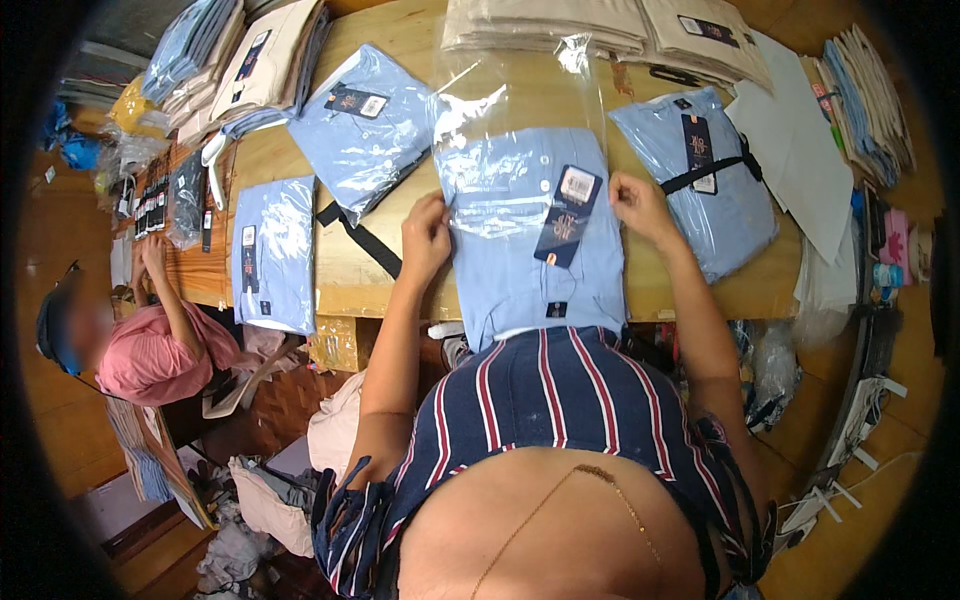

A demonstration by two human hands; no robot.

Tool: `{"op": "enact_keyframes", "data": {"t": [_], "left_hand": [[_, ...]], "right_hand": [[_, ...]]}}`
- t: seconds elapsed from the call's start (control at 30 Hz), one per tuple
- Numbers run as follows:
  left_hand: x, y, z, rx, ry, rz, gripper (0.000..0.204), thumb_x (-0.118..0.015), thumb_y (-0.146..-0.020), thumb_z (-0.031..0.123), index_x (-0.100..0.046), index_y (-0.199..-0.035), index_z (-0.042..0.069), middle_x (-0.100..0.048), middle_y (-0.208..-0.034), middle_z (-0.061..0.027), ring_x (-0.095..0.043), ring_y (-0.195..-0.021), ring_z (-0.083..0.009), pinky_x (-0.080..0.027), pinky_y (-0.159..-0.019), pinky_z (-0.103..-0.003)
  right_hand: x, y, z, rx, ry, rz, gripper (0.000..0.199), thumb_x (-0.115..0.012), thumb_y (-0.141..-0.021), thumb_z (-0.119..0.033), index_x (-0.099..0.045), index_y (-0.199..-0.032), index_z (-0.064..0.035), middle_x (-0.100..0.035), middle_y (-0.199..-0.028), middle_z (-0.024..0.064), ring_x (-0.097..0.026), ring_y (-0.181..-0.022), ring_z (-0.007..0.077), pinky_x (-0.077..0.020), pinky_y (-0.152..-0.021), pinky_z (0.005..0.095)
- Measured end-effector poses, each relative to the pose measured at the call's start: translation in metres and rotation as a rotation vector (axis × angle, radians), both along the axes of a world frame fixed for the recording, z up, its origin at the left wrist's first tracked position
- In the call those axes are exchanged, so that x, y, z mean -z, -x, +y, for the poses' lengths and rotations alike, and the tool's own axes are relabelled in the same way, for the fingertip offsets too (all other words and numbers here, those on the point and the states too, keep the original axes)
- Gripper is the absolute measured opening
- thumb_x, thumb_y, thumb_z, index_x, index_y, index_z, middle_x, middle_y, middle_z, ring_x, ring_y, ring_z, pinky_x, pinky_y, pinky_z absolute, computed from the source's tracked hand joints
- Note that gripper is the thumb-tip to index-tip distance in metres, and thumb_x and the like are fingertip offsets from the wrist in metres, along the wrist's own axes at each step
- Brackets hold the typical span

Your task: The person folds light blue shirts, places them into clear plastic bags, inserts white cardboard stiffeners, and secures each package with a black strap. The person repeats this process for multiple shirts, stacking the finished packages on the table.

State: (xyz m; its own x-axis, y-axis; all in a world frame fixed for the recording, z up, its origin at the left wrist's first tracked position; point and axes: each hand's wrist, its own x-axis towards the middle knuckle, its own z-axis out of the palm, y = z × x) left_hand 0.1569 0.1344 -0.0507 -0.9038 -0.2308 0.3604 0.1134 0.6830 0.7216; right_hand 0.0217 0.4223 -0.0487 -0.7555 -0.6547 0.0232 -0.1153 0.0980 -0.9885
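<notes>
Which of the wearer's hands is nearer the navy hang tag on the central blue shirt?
Right. The right hand is just right of the hang tag; the left hand is farther off leftward, across the shirt.

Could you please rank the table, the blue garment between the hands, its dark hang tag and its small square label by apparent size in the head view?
1. Table, though partly covered
2. Blue garment
3. Dark hang tag
4. Small square label
</notes>
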Motion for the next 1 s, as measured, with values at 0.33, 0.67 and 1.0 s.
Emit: {"op": "enact_keyframes", "data": {"t": [0.33,0.67,1.0], "left_hand": [[0.017,0.022,0.005,-0.078,-0.373,-0.121,0.007,-0.043,-0.072,-0.001,-0.043,-0.065,-0.001,-0.040,-0.054,-0.0039,-0.037,-0.054,-0.0077,-0.032,-0.047,-0.023],[-0.016,-0.065,0.031,0.045,-0.318,-0.418,0.005,-0.043,-0.072,-0.005,-0.043,-0.067,-0.003,-0.041,-0.061,-0.0016,-0.036,-0.060,-0.0063,-0.030,-0.051,-0.019],[-0.024,-0.131,0.056,0.033,-0.412,-0.524,0.007,-0.042,-0.061,-0.007,-0.041,-0.059,-0.001,-0.035,-0.051,-0.0043,-0.035,-0.050,-0.0078,-0.029,-0.045,-0.022]], "right_hand": [[0.011,-0.002,0.007,0.228,-0.144,-0.325,0.009,-0.046,-0.074,-0.001,-0.044,-0.068,-0.0066,-0.043,-0.061,-0.0025,-0.042,-0.057,0.0052,-0.0343,-0.047,0.0175],[-0.015,-0.061,0.037,0.088,-0.286,0.040,0.006,-0.046,-0.066,0.004,-0.042,-0.064,-0.0005,-0.041,-0.057,0.0047,-0.041,-0.053,0.0106,-0.0358,-0.050,0.0240],[-0.036,-0.128,0.060,-0.133,-0.472,-0.153,0.006,-0.048,-0.066,0.002,-0.044,-0.063,-0.0014,-0.044,-0.058,0.0064,-0.045,-0.057,0.0119,-0.0369,-0.053,0.0253]]}}
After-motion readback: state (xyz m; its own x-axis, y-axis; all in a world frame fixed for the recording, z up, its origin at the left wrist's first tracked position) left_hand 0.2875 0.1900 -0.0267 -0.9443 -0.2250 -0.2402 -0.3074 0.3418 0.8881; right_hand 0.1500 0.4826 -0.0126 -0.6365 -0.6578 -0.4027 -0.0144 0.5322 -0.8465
